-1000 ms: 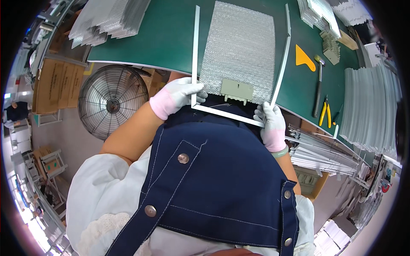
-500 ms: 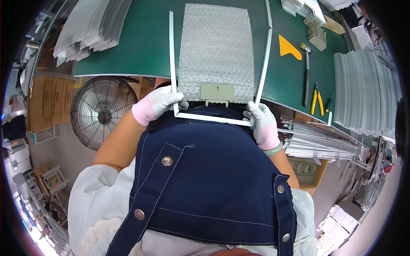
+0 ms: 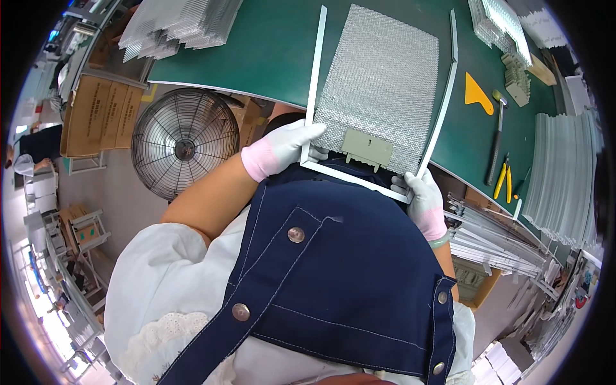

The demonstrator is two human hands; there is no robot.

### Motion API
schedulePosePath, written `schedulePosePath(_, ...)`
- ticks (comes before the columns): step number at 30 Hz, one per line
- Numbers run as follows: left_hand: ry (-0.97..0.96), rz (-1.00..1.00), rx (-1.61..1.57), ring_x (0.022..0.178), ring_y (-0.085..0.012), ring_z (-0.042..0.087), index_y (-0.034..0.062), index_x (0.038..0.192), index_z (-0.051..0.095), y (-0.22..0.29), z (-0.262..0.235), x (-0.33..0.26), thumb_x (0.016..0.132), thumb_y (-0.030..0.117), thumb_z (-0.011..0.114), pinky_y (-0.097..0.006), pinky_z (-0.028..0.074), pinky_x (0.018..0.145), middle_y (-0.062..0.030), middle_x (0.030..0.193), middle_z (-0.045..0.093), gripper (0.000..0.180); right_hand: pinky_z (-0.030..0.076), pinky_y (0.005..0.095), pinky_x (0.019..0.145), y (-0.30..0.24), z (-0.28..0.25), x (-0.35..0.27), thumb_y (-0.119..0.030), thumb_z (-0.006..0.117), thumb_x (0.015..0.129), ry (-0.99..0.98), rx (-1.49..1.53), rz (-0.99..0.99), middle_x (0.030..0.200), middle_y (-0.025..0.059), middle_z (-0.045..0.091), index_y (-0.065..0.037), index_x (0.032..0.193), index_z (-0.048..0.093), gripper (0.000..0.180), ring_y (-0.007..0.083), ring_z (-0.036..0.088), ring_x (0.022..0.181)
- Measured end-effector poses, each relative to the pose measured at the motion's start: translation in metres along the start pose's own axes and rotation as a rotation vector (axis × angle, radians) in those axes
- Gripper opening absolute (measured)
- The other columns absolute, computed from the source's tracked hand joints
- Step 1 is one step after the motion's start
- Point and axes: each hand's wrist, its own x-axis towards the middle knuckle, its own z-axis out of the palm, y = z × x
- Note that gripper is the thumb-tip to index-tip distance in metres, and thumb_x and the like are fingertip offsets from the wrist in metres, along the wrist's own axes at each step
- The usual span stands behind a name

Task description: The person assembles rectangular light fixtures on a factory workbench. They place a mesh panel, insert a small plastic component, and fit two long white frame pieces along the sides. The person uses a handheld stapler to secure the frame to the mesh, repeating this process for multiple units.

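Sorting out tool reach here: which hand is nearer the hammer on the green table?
The right hand, at the frame's near right corner, is closer to the hammer. The left hand grips the opposite corner, farther away.

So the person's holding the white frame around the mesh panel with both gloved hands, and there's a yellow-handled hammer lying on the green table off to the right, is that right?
Not quite. The head view shows both hands, left and right, gripping the white frame around the mesh panel, but the yellow-handled tool on the green table is a pair of pliers. The hammer beside it has a dark handle.

bright even light, sharp centre, fisheye-bent edges
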Motion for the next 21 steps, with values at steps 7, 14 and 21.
schedulePosePath(7,0.020,0.111,-0.123,0.125,-0.0269,0.056,0.0019,0.145,0.039,-0.019,0.008,0.012,0.102,0.013,0.045,-0.044,0.044,0.107,-0.0132,0.140,0.054,0.046,0.053,0.0385,0.096,0.010,0.004,0.000,-0.013,0.053,0.098,-0.009,0.005,-0.061,0.120,0.0158,0.059,0.003,0.128,0.046,0.034,0.0248,0.063,0.105)
schedulePosePath(14,0.099,0.072,-0.148,0.129,-0.0295,0.054,0.0000,0.147,0.034,-0.024,0.006,0.015,0.103,0.010,0.040,-0.046,0.043,0.112,-0.0149,0.142,0.051,0.045,0.053,0.0394,0.096,0.015,0.007,0.000,-0.015,0.056,0.099,0.013,0.113,-0.095,0.116,0.0154,0.059,0.002,0.124,0.046,0.032,0.0236,0.063,0.104)
schedulePosePath(21,0.076,0.078,-0.154,0.130,-0.0325,0.054,-0.0029,0.146,0.031,-0.020,0.016,0.014,0.104,0.009,0.038,-0.047,0.042,0.113,-0.0198,0.143,0.048,0.044,0.055,0.0396,0.093,0.023,0.010,0.006,-0.011,0.057,0.099,0.132,0.211,-0.165,0.104,0.0113,0.057,0.000,0.115,0.049,0.021,0.0199,0.062,0.095)
